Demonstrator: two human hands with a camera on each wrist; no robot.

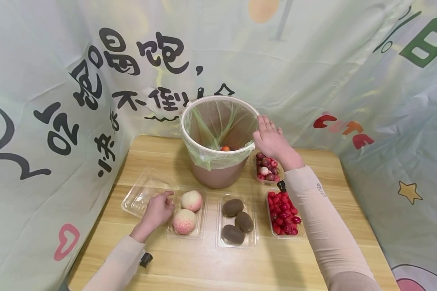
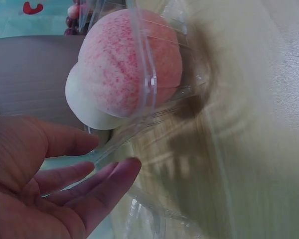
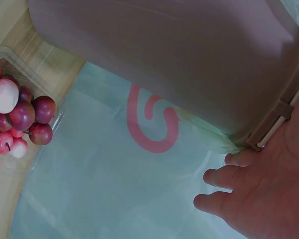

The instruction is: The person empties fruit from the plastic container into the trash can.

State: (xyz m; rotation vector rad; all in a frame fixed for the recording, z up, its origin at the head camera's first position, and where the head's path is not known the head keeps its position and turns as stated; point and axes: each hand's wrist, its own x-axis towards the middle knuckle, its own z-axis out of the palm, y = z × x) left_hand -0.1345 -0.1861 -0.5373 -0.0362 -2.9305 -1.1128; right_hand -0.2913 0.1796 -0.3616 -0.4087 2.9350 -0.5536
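Observation:
My left hand point(image 1: 157, 209) is beside the clear box point(image 1: 200, 220) that holds two pink-speckled peaches point(image 1: 184, 221), between it and an open clear lid point(image 1: 142, 193). In the left wrist view, thumb and fingers are apart near the box's edge, with nothing gripped; whether the thumb touches it I cannot tell. At the right side of the brown bin point(image 1: 218, 178), my right hand point(image 1: 271, 139) rests against the white rim point(image 1: 183, 121), fingers straight. A pale green bag point(image 1: 204, 161) lines the bin, and an orange-red round thing point(image 1: 225, 148) lies inside.
To the right of the peaches, a clear box point(image 1: 255, 238) holds three brown kiwis point(image 1: 233, 234). Farther right is a box of small red fruits point(image 1: 282, 212). Behind it, partly hidden by my right arm, a box carries dark plums point(image 1: 266, 162). Printed cloth point(image 1: 240, 56) surrounds the wooden table point(image 1: 211, 266).

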